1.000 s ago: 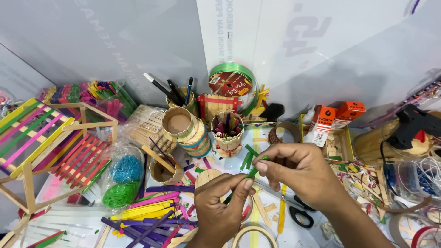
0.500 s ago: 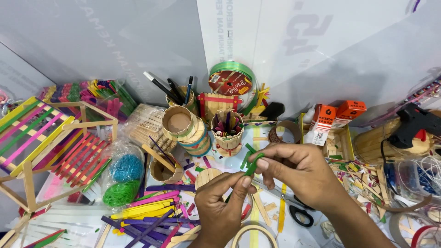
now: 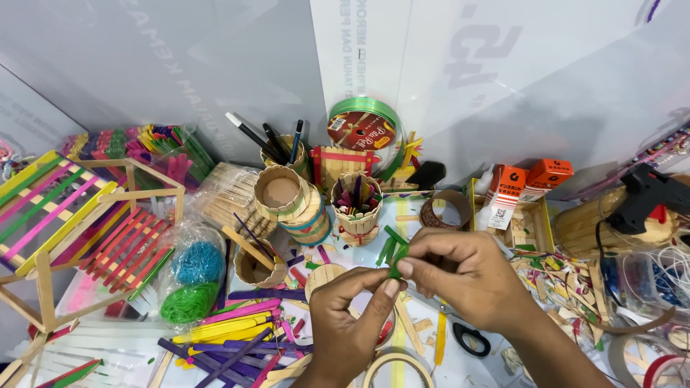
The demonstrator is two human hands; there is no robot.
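Currently both hands meet over the middle of the cluttered surface, near its front edge. The right hand (image 3: 471,276) has its grip clamped on a small bundle of green stick pieces (image 3: 396,257), thumb and forefinger pinching them from the right. The left hand (image 3: 348,316) comes up from below, its thumb and forefinger closed on the lower end of the same green pieces, so the bundle is held between the two hands just above the surface.

Just behind the hands stands a small wooden stick cup (image 3: 356,207) filled with coloured scraps, and to its left a roll wrapped in sticks (image 3: 287,197). A spool of green ribbon (image 3: 361,123) leans against the wall at the back edge. Toward the left edge sits a frame of coloured sticks (image 3: 79,223), with a bag of blue and green bands (image 3: 190,276) beside it. Loose purple, pink and yellow sticks (image 3: 230,338) lie at the front left. Black-handled scissors (image 3: 471,338) lie under the right wrist, and a black glue gun (image 3: 647,194) rests at the right edge.
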